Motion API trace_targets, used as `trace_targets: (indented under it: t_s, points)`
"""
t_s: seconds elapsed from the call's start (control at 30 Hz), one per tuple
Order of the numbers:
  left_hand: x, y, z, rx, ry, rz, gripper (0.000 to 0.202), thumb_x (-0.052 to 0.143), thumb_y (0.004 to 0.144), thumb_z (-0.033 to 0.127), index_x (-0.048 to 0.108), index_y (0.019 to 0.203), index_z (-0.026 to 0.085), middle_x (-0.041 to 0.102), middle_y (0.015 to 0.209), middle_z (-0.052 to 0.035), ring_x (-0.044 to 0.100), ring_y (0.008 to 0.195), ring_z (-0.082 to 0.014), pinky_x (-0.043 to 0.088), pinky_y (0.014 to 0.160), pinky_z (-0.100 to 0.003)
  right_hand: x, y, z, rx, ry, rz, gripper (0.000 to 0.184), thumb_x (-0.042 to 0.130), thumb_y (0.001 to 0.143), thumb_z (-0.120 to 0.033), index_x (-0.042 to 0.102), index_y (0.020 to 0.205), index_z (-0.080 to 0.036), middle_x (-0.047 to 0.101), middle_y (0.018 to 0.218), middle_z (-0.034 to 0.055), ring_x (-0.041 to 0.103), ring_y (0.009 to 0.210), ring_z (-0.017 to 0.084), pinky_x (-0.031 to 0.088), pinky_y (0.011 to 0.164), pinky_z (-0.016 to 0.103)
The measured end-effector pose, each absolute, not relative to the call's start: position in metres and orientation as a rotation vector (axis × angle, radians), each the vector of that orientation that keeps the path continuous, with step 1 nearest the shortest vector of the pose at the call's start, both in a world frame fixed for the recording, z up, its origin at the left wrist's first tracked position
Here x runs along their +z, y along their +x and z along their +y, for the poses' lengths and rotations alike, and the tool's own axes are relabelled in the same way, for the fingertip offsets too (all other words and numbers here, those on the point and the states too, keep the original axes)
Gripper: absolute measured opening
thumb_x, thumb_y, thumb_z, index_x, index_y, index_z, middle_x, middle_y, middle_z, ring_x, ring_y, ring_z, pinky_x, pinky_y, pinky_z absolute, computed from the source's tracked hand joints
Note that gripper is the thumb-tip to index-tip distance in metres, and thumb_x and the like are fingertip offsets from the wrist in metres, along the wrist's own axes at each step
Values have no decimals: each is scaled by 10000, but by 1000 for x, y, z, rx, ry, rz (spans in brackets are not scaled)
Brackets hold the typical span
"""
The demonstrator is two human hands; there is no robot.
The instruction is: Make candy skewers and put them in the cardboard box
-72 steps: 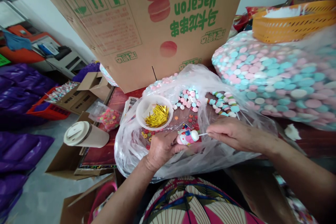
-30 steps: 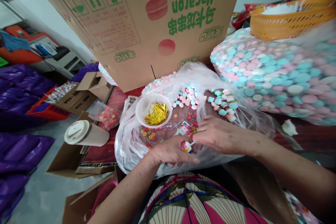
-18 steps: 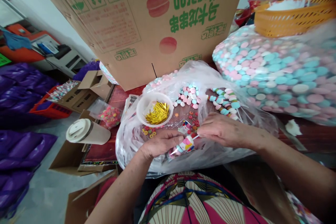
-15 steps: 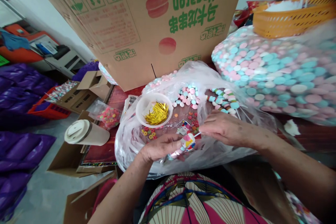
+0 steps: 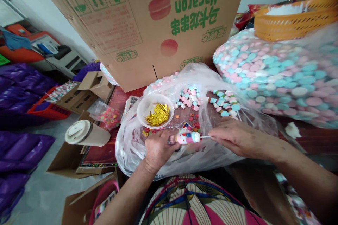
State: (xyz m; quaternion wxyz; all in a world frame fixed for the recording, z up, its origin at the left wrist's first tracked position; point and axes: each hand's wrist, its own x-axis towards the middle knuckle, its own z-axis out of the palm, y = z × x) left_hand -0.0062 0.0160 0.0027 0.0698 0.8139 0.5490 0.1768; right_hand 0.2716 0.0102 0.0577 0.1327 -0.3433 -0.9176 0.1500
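Observation:
A marshmallow skewer in a printed clear wrapper (image 5: 187,138) lies level between my two hands over the plastic sheet. My left hand (image 5: 157,147) is closed around the wrapper's far end. The fingers of my right hand (image 5: 236,136) pinch the white stick (image 5: 205,136) that comes out past a pale marshmallow. Behind the skewer are small printed wrappers (image 5: 186,126), partly hidden, and red ring-shaped candies (image 5: 194,119). A white bowl (image 5: 139,116) holds gold twist ties (image 5: 158,114). Loose marshmallows (image 5: 189,97) and several threaded skewers (image 5: 224,102) lie farther back.
A tall cardboard box (image 5: 105,38) stands at the back. At right sits a big bag of marshmallows (image 5: 285,77) under an orange basket (image 5: 293,24). To the left are a lidded cup (image 5: 92,134) and a bag of ring candies (image 5: 108,116). Plastic sheeting (image 5: 129,158) covers the work area.
The wrapped skewer has turned from tilted to nearly level. My left hand has shifted to its far end, and my right hand has moved slightly right with the stick.

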Motion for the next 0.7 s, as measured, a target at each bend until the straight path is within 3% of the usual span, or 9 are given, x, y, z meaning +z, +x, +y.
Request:
trace_targets:
  t_s: [0.13,0.27,0.4,0.63,0.7]
  points:
    - [2,-9,17,581,2409,1528,637,665,613,720,733,932,173,728,801,-106,674,751,-255,488,681,-306,57,274,8,500,-999,-2631,326,345,944,-207,580,719,-183,574,641,33,491,636,164,300,618,280]
    - [6,-3,19,537,2320,1298,666,667,620,709,698,1089,238,734,850,-61,657,779,-222,480,722,-281,54,272,7,505,-953,-2626,322,351,943,-201,567,705,-185,560,633,19,489,642,157,301,651,282]
    - [9,3,21,528,2197,1163,637,667,645,684,703,1059,201,715,788,-36,628,719,-196,467,698,-257,51,270,8,513,-970,-2641,319,359,947,-226,549,695,-185,540,627,6,475,645,151,288,668,286]
    - [-5,12,19,470,2267,1169,605,624,655,717,715,845,149,689,778,-100,623,766,-251,476,715,-323,50,248,11,518,-919,-2718,312,342,940,-211,572,732,-175,582,634,17,492,618,151,325,668,293]
    - [-8,13,16,455,2185,1124,606,593,701,704,706,894,141,684,763,-85,617,722,-230,477,688,-317,49,243,14,546,-966,-2679,277,365,928,-210,593,775,-170,621,697,36,521,654,160,346,678,297]
